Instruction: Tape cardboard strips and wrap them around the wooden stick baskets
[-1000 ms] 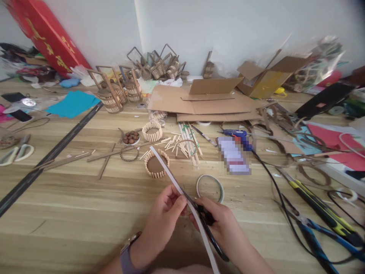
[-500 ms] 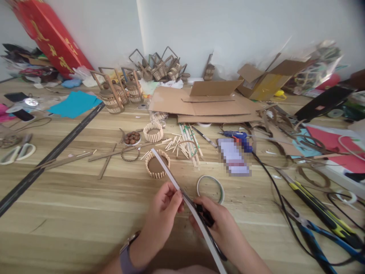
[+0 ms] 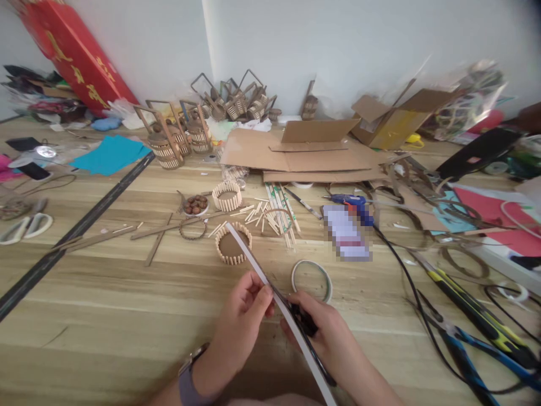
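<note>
My left hand (image 3: 245,316) pinches a long white strip (image 3: 257,265) that runs from a small stick-walled basket (image 3: 231,243) back toward me. My right hand (image 3: 329,338) is closed round black scissors (image 3: 302,324), whose blades sit at the strip just right of my left fingers. A watch is on my left wrist. A white tape ring (image 3: 311,279) lies on the wooden floor just beyond my right hand.
Short wooden sticks (image 3: 279,211), a second stick ring (image 3: 227,195), a blue glue gun (image 3: 350,200) with black cable, flat cardboard sheets (image 3: 296,149), finished basket models (image 3: 169,141), blue paper (image 3: 107,155) and pliers (image 3: 473,307) lie around on the floor (image 3: 105,316).
Both hands and the strip have stayed almost in place; the strip's near end has shifted slightly right and the view has tilted a little.
</note>
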{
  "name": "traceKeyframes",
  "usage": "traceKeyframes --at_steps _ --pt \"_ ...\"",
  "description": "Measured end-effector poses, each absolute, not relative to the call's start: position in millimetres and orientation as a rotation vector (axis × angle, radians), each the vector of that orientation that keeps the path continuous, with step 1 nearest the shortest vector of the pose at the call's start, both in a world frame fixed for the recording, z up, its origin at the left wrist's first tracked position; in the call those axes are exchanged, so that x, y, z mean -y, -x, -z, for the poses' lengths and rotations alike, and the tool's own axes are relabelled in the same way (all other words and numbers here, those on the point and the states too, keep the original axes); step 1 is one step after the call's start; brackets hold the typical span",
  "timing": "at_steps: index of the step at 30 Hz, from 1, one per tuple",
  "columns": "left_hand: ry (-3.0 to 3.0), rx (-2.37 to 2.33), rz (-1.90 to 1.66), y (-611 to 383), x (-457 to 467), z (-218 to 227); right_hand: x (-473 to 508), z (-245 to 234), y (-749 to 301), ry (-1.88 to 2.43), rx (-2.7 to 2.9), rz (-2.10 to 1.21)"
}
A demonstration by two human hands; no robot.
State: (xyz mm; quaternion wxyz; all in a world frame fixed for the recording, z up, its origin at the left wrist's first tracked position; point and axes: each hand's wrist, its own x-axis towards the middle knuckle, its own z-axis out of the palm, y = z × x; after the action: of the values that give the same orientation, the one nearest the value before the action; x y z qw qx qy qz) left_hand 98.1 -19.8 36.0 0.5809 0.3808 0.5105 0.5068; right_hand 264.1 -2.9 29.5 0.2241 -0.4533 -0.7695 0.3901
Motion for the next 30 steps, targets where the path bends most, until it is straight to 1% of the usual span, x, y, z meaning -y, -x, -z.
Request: traceKeyframes --at_steps 4,15,21,30 --pt "-0.906 -1.191 -1.155 -100 21 -35 3 -31 -265 1.244 2.119 -1.124" --pt "-0.895 -1.215 -1.144 -100 20 -37 5 -23 -266 1.198 2.077 -1.093" --pt "-0.888 -1.291 -1.246 -94 17 -41 6 -21 -265 1.209 2.117 -0.999" --pt "-0.873 -1.22 -1.24 -99 21 -32 4 -26 -265 1.263 2.11 -1.047"
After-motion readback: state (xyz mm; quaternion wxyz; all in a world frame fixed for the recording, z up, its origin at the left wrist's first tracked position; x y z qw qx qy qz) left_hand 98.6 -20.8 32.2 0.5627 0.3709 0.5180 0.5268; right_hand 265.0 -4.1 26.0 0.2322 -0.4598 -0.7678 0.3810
